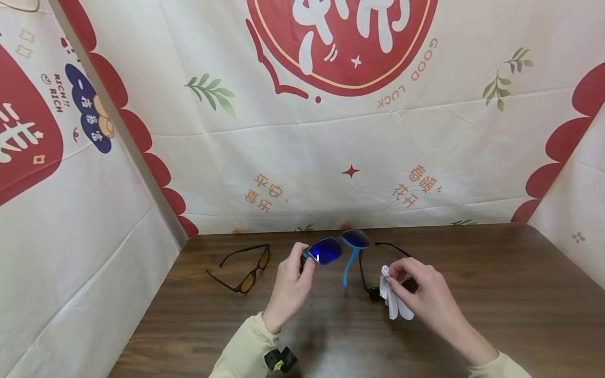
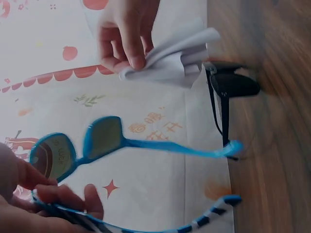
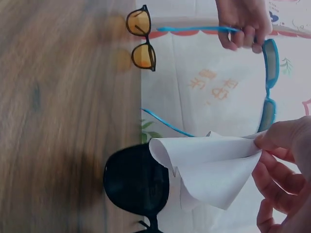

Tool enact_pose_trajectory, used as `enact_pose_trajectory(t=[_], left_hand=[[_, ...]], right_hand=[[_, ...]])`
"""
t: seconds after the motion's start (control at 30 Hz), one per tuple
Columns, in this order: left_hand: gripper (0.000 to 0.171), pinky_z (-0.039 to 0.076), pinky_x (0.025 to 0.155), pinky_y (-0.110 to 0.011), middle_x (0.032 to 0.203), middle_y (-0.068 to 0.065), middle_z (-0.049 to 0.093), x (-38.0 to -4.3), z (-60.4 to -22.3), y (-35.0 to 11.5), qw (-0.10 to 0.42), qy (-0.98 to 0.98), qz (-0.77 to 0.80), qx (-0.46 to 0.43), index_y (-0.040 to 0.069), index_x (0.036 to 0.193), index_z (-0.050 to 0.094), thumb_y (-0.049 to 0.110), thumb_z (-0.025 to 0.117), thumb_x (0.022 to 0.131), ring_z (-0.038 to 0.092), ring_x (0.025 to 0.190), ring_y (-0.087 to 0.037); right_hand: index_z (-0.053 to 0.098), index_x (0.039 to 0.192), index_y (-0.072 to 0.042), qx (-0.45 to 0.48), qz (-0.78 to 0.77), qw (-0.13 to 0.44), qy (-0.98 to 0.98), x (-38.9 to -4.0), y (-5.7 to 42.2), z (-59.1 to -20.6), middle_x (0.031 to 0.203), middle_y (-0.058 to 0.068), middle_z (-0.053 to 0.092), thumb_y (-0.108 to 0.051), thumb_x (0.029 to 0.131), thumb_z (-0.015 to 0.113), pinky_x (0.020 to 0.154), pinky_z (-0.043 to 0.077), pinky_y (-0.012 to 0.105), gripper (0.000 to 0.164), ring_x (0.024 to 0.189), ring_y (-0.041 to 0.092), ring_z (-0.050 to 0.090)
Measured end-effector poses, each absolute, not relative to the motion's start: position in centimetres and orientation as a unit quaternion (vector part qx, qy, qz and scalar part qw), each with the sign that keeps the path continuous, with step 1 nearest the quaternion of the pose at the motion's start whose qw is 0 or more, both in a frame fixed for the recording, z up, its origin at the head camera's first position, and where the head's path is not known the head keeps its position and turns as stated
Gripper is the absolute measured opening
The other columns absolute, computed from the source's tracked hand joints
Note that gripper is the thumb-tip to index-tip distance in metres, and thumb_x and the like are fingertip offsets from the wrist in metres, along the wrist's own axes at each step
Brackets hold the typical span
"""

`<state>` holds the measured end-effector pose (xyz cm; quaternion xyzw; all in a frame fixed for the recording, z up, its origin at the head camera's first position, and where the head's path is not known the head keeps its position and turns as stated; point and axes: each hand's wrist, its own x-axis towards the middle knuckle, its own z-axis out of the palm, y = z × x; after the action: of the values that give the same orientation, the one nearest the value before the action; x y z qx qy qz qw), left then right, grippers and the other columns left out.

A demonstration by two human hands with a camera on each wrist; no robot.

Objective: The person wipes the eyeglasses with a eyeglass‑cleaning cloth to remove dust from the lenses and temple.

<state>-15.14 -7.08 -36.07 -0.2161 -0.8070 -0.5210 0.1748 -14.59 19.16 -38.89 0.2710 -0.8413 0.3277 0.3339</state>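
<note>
My left hand point(image 1: 291, 283) grips blue-framed sunglasses point(image 1: 326, 251) by one hinge corner, lifted over the table with both temples unfolded. Their lenses look deep blue in the head view, and one temple has a dark-and-white striped inner side in the left wrist view. My right hand point(image 1: 427, 294) pinches a white cloth point(image 1: 396, 300) between thumb and fingers, and its folds hang down. Behind the cloth lie black sunglasses point(image 3: 137, 179), partly hidden by it in the head view. Cloth and blue sunglasses are apart.
Black-framed glasses with amber lenses point(image 1: 249, 282) lie unfolded on the left of the brown wooden table point(image 1: 198, 336). A white printed cloth backdrop point(image 1: 302, 152) rises along the table's back edge and sides. A black band with a small device point(image 1: 281, 360) sits at the left sleeve.
</note>
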Motion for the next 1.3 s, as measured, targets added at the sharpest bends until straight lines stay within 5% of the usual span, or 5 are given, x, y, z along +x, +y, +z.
enact_pose_trajectory(t=[0.17, 0.43, 0.73, 1.07, 1.3], left_hand=[[0.015, 0.039, 0.046, -0.022, 0.078, -0.006, 0.065, -15.7, -36.1, -7.2, 0.202, -0.803, -0.519, -0.211, 0.001, 0.104, 0.054, -0.004, 0.043, 0.095, 0.047, 0.054, -0.009], [0.013, 0.046, 0.052, -0.023, 0.081, -0.013, 0.067, -16.5, -37.0, -7.0, 0.198, -0.805, -0.525, -0.194, -0.001, 0.099, 0.053, -0.001, 0.041, 0.100, 0.066, 0.069, -0.019], [0.020, 0.036, 0.046, -0.020, 0.063, -0.002, 0.061, -17.2, -38.1, -7.4, 0.186, -0.832, -0.499, -0.154, 0.002, 0.085, 0.053, -0.001, 0.038, 0.099, 0.050, 0.048, -0.011], [0.029, 0.025, 0.042, -0.022, 0.059, -0.001, 0.065, -17.6, -38.6, -8.4, 0.111, -0.848, -0.514, -0.069, 0.000, 0.077, 0.059, 0.006, 0.039, 0.097, 0.034, 0.043, -0.009], [0.036, 0.030, 0.047, -0.026, 0.056, -0.004, 0.065, -17.3, -39.3, -8.4, 0.038, -0.842, -0.536, -0.048, -0.003, 0.074, 0.061, 0.012, 0.036, 0.096, 0.056, 0.052, -0.017]], right_hand=[[0.062, 0.083, -0.015, 0.299, 0.354, 0.324, -0.825, -14.0, 18.1, -39.2, 0.081, -0.012, 0.059, 0.012, 0.066, 0.078, 0.055, 0.043, 0.013, 0.036, 0.067, 0.002, 0.055], [0.061, 0.084, -0.016, 0.312, 0.368, 0.318, -0.816, -12.8, 16.4, -39.6, 0.081, -0.014, 0.056, 0.005, 0.072, 0.079, 0.059, 0.045, 0.015, 0.030, 0.066, 0.000, 0.053], [0.062, 0.084, -0.016, 0.288, 0.366, 0.327, -0.822, -12.1, 16.1, -38.8, 0.079, -0.015, 0.054, 0.007, 0.068, 0.079, 0.051, 0.034, 0.010, 0.033, 0.064, 0.002, 0.050], [0.062, 0.082, -0.016, 0.235, 0.370, 0.326, -0.838, -12.5, 18.0, -39.6, 0.078, -0.013, 0.056, 0.012, 0.066, 0.080, 0.052, 0.037, 0.012, 0.037, 0.064, 0.002, 0.050], [0.061, 0.080, -0.016, 0.224, 0.379, 0.307, -0.844, -13.0, 18.4, -40.8, 0.072, -0.014, 0.054, 0.013, 0.067, 0.078, 0.050, 0.037, 0.013, 0.035, 0.061, 0.002, 0.048]])
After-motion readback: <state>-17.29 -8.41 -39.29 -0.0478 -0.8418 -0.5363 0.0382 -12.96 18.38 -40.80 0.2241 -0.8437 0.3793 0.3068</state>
